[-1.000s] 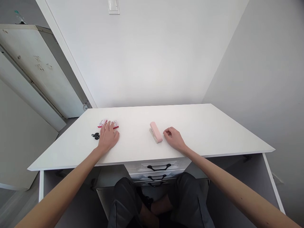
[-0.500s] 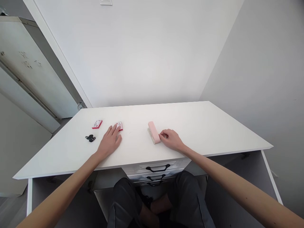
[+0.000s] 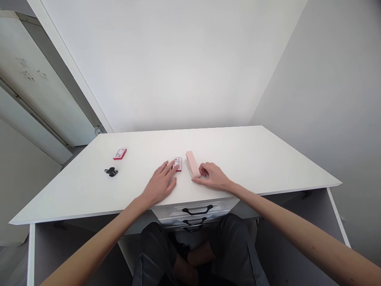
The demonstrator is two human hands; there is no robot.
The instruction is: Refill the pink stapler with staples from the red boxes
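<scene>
My left hand (image 3: 160, 183) lies palm down with its fingers stretched out, the fingertips resting on a small red-and-white box (image 3: 179, 168). Just right of that box is a pink stapler (image 3: 193, 163), flat on the white desk with its near end toward me. My right hand (image 3: 213, 177) is closed at the stapler's near end: the thumb reaches across the tip and the curled fingers press against its right side. Part of the box is covered by my left fingers.
Another red-and-white box (image 3: 120, 154) lies at the desk's left side, with black binder clips (image 3: 111, 171) in front of it. The white desk (image 3: 253, 159) meets a wall behind. Black drawer handles (image 3: 197, 210) stick out below the front edge, above my knees.
My left hand has slid the small box to the right, close beside the stapler. My right thumb has shifted round to the stapler's near end.
</scene>
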